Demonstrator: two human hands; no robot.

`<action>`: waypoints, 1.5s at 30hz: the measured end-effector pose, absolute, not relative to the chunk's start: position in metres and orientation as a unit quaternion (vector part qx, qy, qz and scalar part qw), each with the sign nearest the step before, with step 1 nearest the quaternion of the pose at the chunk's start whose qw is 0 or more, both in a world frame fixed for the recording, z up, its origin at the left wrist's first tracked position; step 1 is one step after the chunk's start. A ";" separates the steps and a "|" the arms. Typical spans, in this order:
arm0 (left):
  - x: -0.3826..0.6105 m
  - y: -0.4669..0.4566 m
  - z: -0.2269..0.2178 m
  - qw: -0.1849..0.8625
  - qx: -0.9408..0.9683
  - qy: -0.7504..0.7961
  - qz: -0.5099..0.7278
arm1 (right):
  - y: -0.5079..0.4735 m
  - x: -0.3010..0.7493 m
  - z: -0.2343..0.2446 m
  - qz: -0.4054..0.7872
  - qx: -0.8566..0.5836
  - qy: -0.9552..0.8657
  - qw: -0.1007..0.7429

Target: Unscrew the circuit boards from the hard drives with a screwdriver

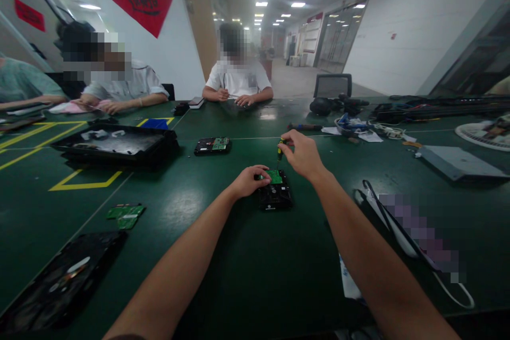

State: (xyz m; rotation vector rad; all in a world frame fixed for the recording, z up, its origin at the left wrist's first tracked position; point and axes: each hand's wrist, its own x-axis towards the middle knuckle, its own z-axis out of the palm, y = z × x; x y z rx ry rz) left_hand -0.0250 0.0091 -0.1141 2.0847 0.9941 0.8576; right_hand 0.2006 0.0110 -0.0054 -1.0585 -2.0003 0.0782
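A black hard drive (274, 197) with a green circuit board (275, 176) on its upper face lies flat on the table before me. My left hand (250, 183) grips its left side, fingertips at the edge of the board. In my right hand (303, 153) is a small yellow-and-black screwdriver (280, 150), held nearly upright between closed fingers. Its tip points down at the board; whether it sits in a screw is too small to tell. Farther back and left rests another hard drive (212, 146), its green board showing.
Left are stacked black trays (115, 141), loose green circuit boards (126, 215) and a large black casing (64, 281). Right are a grey box (464, 163), a pouch with a strap (414, 228) and cables (390, 130). Another screwdriver (305, 127) lies behind. Co-workers sit across the green table (235, 276).
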 end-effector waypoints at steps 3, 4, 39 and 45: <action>-0.025 0.008 -0.113 0.336 0.797 0.381 0.327 | 0.012 0.200 -0.006 0.042 -0.438 -0.785 0.436; -0.025 0.008 -0.113 0.337 0.796 0.382 0.326 | 0.012 0.200 -0.006 0.039 -0.442 -0.784 0.434; -0.024 0.008 -0.112 0.338 0.795 0.372 0.340 | 0.010 0.196 -0.008 0.037 -0.440 -0.781 0.443; -0.023 0.006 -0.110 0.337 0.792 0.373 0.347 | 0.008 0.195 -0.006 0.002 -0.413 -0.806 0.423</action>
